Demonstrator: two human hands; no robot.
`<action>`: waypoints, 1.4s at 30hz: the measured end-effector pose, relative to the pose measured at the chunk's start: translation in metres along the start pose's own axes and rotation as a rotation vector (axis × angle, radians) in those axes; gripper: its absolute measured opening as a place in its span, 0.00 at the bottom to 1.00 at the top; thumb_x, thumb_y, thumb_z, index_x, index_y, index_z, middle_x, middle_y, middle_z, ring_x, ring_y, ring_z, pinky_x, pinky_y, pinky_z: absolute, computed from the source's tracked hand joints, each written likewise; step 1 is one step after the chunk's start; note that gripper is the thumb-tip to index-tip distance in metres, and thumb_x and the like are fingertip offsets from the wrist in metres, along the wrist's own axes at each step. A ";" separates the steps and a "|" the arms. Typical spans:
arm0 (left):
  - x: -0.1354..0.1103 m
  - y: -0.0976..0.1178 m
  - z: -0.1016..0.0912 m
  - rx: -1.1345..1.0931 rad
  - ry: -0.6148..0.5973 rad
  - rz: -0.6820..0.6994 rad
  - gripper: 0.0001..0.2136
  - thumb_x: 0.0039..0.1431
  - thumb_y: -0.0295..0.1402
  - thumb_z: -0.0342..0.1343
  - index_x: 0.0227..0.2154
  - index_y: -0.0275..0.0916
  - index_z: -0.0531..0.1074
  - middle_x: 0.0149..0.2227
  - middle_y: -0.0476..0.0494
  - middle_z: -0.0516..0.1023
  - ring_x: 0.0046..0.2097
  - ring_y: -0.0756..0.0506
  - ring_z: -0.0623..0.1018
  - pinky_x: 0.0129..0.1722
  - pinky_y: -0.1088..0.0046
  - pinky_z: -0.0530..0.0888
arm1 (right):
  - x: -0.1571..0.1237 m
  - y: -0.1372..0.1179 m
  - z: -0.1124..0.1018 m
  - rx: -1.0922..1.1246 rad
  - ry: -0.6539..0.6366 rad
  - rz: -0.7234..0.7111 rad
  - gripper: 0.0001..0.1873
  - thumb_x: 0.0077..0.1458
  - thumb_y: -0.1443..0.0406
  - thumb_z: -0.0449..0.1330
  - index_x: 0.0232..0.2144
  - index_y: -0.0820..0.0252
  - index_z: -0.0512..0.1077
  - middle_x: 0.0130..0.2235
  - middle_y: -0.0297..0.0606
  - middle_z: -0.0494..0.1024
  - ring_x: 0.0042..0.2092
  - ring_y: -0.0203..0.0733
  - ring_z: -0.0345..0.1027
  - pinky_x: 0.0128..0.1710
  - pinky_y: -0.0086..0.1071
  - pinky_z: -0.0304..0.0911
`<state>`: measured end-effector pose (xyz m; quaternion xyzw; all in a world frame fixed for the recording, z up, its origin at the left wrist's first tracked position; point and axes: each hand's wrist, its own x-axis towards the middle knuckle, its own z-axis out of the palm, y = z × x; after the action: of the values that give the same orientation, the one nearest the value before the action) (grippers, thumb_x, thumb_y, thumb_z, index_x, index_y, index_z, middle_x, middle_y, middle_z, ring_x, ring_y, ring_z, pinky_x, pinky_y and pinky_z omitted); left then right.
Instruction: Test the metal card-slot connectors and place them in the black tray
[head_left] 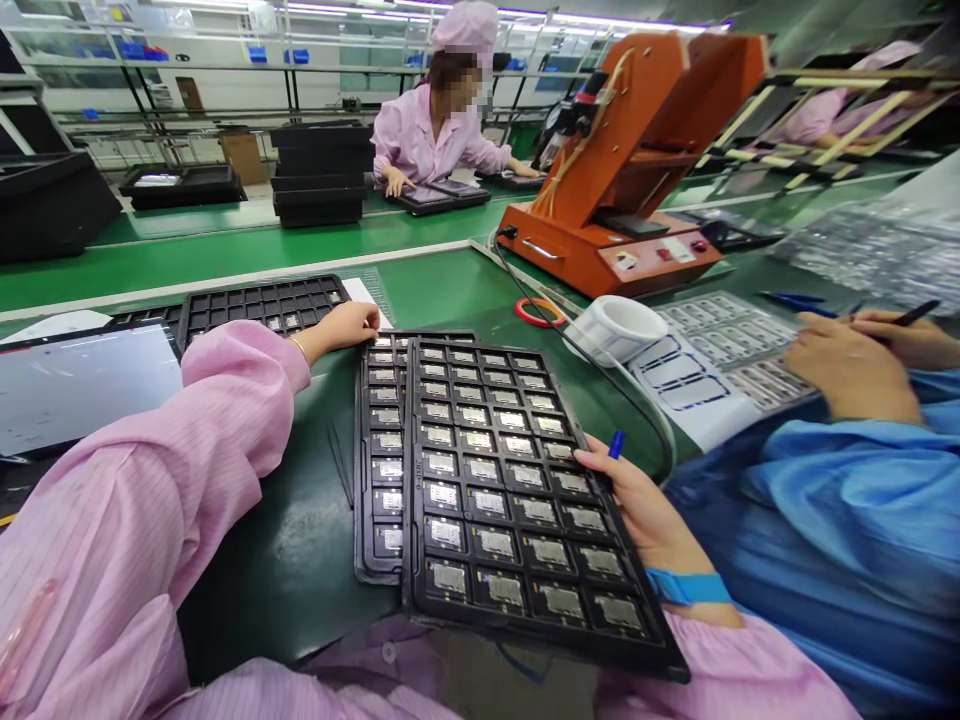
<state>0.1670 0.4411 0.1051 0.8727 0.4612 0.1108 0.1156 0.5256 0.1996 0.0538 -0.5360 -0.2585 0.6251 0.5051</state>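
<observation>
Right hand (637, 500): curled firmly around the right-hand edge of one black rectangular plastic compartment tray (525, 630), thumb on top, other fingers hidden. The tray extends leftward from this hand, tilted. One bright blue wristband (690, 587) at the wrist; one blue pen-like tip (616, 445) just beyond the thumb.

Left hand (349, 325): fingers loosely bent together beside the far left corner of a second black plastic tray (379, 572); cannot tell whether they touch it or pinch anything. This second tray lies partly beneath the first.

Contents: small silver-and-black rectangular modules (496, 543), 36 in the upper tray, four columns by nine rows; in the lower, one column of nine shows fully, the remainder mostly covered.

Left of the left hand: one further black gridded tray (251, 300) and one lit flat screen (82, 385). Beyond the right hand: one white roll (619, 330), one red-orange tape ring (540, 312).

Surface: dark green bench (277, 540). Right of the right hand, one blue-sleeved neighbour (847, 480). Farther off, one orange box-shaped machine (637, 150), one pink-clad co-worker (435, 135), stacked black boxes (319, 175), shelving racks behind.
</observation>
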 end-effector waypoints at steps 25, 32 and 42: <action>0.021 -0.006 0.006 -0.325 0.064 -0.291 0.13 0.64 0.39 0.55 0.44 0.34 0.72 0.43 0.42 0.76 0.43 0.45 0.77 0.45 0.61 0.76 | 0.002 0.004 -0.006 -0.010 -0.049 -0.032 0.22 0.46 0.69 0.65 0.46 0.51 0.73 0.43 0.35 0.83 0.39 0.51 0.80 0.35 0.38 0.78; 0.019 0.000 0.001 -0.639 0.248 -0.403 0.12 0.65 0.39 0.54 0.38 0.33 0.72 0.36 0.45 0.77 0.35 0.48 0.77 0.37 0.67 0.77 | 0.000 -0.010 0.009 0.006 -0.029 0.002 0.20 0.46 0.70 0.63 0.44 0.53 0.73 0.36 0.34 0.83 0.32 0.47 0.79 0.31 0.35 0.76; -0.062 0.088 -0.087 -0.971 0.424 -0.381 0.06 0.62 0.28 0.52 0.29 0.34 0.70 0.27 0.45 0.78 0.23 0.54 0.73 0.22 0.81 0.65 | 0.007 -0.050 0.061 -0.089 -0.146 -0.043 0.15 0.51 0.71 0.59 0.43 0.57 0.73 0.33 0.36 0.83 0.28 0.43 0.77 0.30 0.35 0.75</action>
<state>0.1753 0.3495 0.2095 0.5792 0.5198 0.4605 0.4269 0.4866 0.2371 0.1118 -0.5055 -0.3336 0.6394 0.4737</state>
